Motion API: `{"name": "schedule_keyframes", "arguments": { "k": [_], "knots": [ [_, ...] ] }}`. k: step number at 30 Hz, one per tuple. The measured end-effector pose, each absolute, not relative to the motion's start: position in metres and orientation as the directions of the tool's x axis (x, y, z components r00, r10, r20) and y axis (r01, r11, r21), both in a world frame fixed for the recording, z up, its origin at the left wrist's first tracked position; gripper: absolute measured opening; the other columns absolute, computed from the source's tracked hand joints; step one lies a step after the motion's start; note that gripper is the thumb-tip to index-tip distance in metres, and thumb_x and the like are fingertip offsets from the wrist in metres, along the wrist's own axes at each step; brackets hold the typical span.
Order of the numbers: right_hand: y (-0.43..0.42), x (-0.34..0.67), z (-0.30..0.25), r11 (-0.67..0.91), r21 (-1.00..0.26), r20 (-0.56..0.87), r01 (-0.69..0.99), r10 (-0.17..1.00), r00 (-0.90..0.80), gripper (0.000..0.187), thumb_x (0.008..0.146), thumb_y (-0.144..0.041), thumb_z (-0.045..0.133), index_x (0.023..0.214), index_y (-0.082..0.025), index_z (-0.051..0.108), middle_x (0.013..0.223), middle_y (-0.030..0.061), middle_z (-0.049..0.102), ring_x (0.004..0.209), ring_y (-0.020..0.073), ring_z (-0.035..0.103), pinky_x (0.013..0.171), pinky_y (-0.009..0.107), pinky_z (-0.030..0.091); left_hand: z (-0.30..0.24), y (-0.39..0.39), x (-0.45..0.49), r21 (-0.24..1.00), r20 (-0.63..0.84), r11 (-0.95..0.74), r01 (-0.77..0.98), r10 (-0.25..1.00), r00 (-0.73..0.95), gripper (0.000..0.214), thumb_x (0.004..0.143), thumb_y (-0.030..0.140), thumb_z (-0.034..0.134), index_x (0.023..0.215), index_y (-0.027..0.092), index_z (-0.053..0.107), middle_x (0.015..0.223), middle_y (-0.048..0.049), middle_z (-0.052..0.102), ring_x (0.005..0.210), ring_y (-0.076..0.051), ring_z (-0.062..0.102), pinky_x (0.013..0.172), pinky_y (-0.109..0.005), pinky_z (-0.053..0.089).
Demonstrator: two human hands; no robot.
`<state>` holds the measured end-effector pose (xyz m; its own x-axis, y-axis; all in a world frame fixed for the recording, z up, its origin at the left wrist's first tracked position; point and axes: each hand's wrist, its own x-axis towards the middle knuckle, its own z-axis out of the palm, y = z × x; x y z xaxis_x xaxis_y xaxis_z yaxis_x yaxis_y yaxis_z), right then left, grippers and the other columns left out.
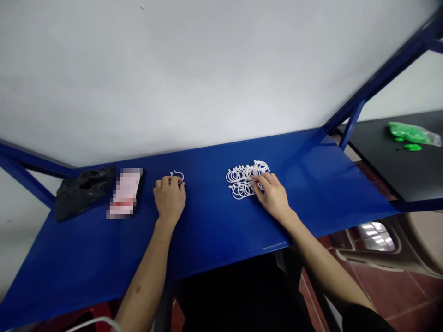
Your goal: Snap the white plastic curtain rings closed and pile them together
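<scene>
My left hand [170, 196] rests on the blue table with its fingers curled over a white plastic ring [181, 174]. That ring looks parted at the top, and its lower part is hidden under the fingers. To the right, several white plastic rings with small knobs [238, 174] lie overlapping in two rough rows. My right hand [273, 191] reaches onto the right end of these rows, thumb and forefinger brought close together around a ring [259, 185] there. The fingertips partly cover the rings beneath.
A phone-like flat object with a blurred pink face [125, 191] lies left of my left hand, beside a black plastic bag [83, 191]. The blue table [214, 230] meets a pale wall. On a black table [387, 166] at right sits a clear bag of green pieces [410, 133].
</scene>
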<state>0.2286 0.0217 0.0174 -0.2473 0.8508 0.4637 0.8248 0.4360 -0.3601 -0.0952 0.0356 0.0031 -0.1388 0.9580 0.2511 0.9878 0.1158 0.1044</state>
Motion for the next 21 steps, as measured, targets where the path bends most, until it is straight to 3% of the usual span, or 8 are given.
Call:
{"name": "schedule_keyframes", "arguments": {
  "k": [3, 7, 11, 14, 17, 21],
  "knots": [
    [0.02, 0.226, 0.018, 0.417, -0.292, 0.481, 0.86, 0.842, -0.245, 0.023, 0.1, -0.026, 0.052, 0.115, -0.016, 0.068, 0.098, 0.011, 0.069, 0.088, 0.024, 0.058, 0.078, 0.038, 0.054, 0.003, 0.034, -0.094, 0.078, 0.236, 0.096, 0.992, 0.965, -0.112, 0.025, 0.097, 0.026, 0.045, 0.106, 0.017, 0.066, 0.108, -0.0145, 0.066, 0.104, -0.034, 0.053, 0.084, -0.044, 0.043],
    [0.017, 0.22, 0.025, 0.431, -0.325, 0.512, 0.842, 0.829, -0.227, 0.023, 0.101, -0.027, 0.052, 0.115, -0.018, 0.067, 0.099, 0.0108, 0.07, 0.09, 0.0242, 0.059, 0.079, 0.039, 0.054, 0.002, 0.03, -0.084, 0.093, 0.3, -0.009, 0.996, 0.954, -0.019, 0.022, 0.098, 0.024, 0.046, 0.099, 0.017, 0.067, 0.098, -0.0129, 0.07, 0.096, -0.031, 0.056, 0.081, -0.043, 0.041],
    [0.015, 0.202, 0.037, 0.5, -0.476, 0.476, 0.723, 0.838, -0.267, 0.021, 0.1, -0.029, 0.054, 0.115, -0.019, 0.066, 0.099, 0.0099, 0.071, 0.093, 0.024, 0.064, 0.083, 0.04, 0.054, 0.006, 0.019, -0.058, 0.209, 0.552, -0.384, 0.899, 0.805, 0.215, 0.015, 0.098, 0.024, 0.053, 0.094, 0.02, 0.067, 0.093, -0.008, 0.072, 0.087, -0.024, 0.06, 0.08, -0.039, 0.044],
    [0.016, 0.182, 0.042, 0.472, -0.657, 0.358, 0.588, 0.882, -0.307, 0.025, 0.099, -0.032, 0.059, 0.12, -0.021, 0.063, 0.099, 0.0065, 0.072, 0.086, 0.0192, 0.067, 0.08, 0.036, 0.055, 0.011, 0.008, -0.038, 0.183, 0.684, -0.625, 0.759, 0.636, 0.359, 0.011, 0.095, 0.017, 0.058, 0.097, 0.022, 0.067, 0.091, -0.0043, 0.073, 0.084, -0.02, 0.062, 0.081, -0.035, 0.045],
    [0.016, 0.165, 0.041, 0.439, -0.766, 0.302, 0.47, 0.891, -0.339, 0.024, 0.098, -0.028, 0.059, 0.12, -0.02, 0.062, 0.094, 0.0035, 0.072, 0.076, 0.0141, 0.067, 0.073, 0.029, 0.055, 0.012, 0.001, -0.03, 0.149, 0.711, -0.699, 0.699, 0.567, 0.416, 0.014, 0.094, 0.013, 0.059, 0.099, 0.023, 0.068, 0.092, -0.0033, 0.073, 0.083, -0.019, 0.063, 0.079, -0.034, 0.046],
    [0.016, 0.152, 0.035, 0.431, -0.806, 0.339, 0.406, 0.898, -0.281, 0.02, 0.096, -0.022, 0.057, 0.115, -0.02, 0.062, 0.087, 0.0021, 0.07, 0.073, 0.0132, 0.066, 0.068, 0.027, 0.054, 0.012, 0.001, -0.03, 0.143, 0.726, -0.718, 0.681, 0.544, 0.421, 0.017, 0.092, 0.01, 0.062, 0.103, 0.023, 0.066, 0.092, -0.002, 0.074, 0.083, -0.018, 0.063, 0.079, -0.034, 0.047]
  ]
}}
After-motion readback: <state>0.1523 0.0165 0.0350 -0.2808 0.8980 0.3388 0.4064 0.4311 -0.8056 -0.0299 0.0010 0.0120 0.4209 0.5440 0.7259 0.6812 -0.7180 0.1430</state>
